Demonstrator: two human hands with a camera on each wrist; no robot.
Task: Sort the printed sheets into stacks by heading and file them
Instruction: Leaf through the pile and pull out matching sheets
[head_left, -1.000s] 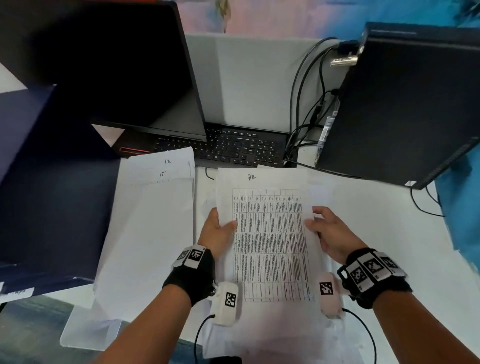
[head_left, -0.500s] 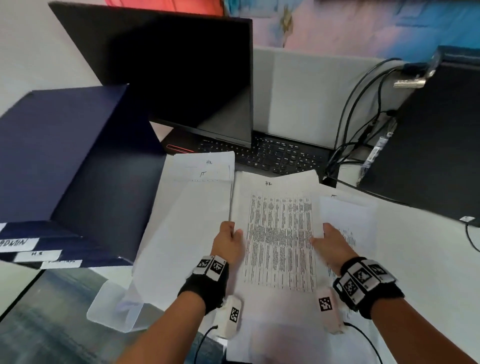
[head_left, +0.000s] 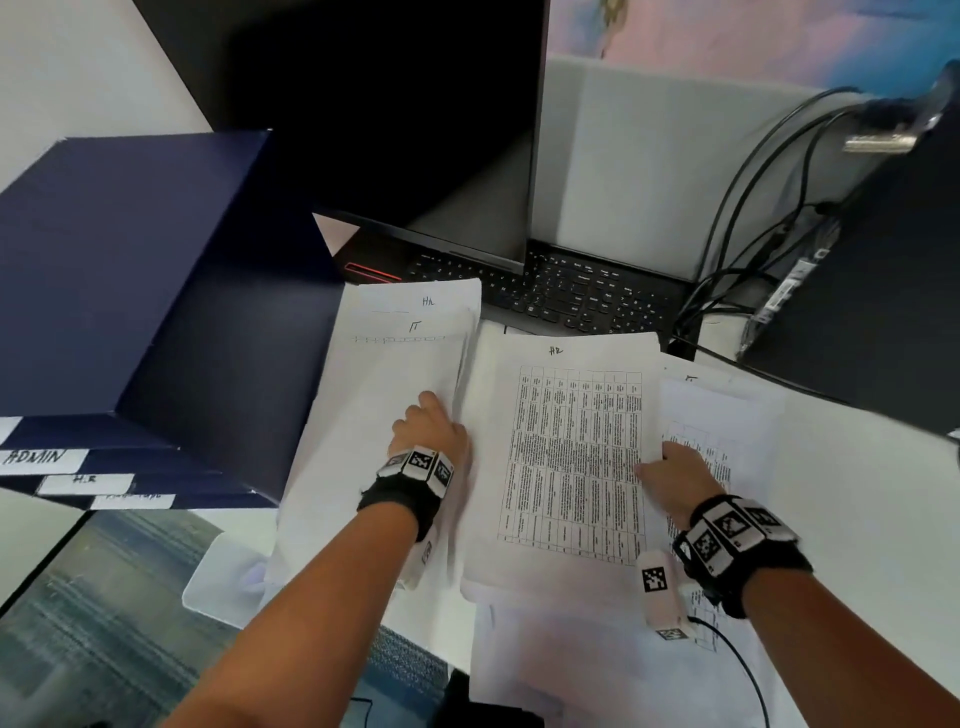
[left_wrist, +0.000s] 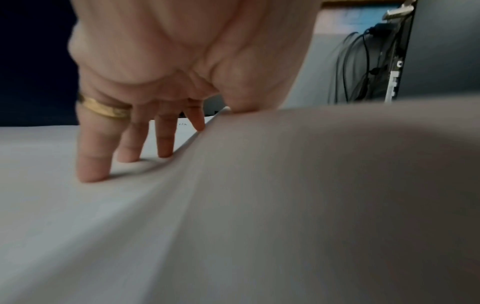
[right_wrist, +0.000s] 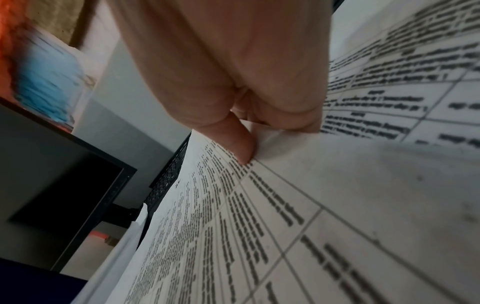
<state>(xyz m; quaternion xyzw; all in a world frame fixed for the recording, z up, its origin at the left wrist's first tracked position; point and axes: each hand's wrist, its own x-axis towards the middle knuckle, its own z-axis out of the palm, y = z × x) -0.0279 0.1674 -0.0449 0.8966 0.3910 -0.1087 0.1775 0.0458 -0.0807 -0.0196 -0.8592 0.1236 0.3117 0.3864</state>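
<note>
The left hand (head_left: 430, 427) lies on the left stack (head_left: 374, 441), its straight fingers (left_wrist: 93, 164) pressing down with the tips beside the raised left edge of the sheet (head_left: 566, 457); the thumb meets that edge, though whether it pinches cannot be told. The right hand (head_left: 675, 480) pinches the sheet's right edge, thumb (right_wrist: 233, 142) on the printed face and the other fingers curled under.

The sheet is a printed table headed "HR", held in the middle of the desk (head_left: 857, 493). Its long axis runs from the near edge toward the far edge, heading farthest away. The left stack lies parallel just beside it, marked "HR" and "IT" at the far end. More sheets (head_left: 722, 415) lie under and right of the right hand.

A dark blue box (head_left: 130, 270) with labels "ADMIN" and "HR" stands at the desk's left edge. Along the far edge sit a keyboard (head_left: 582, 296) and a dark monitor (head_left: 395, 114); a black computer case (head_left: 872, 291) with cables (head_left: 737, 208) fills the right corner. A grey partition (head_left: 649, 156) rises behind.
</note>
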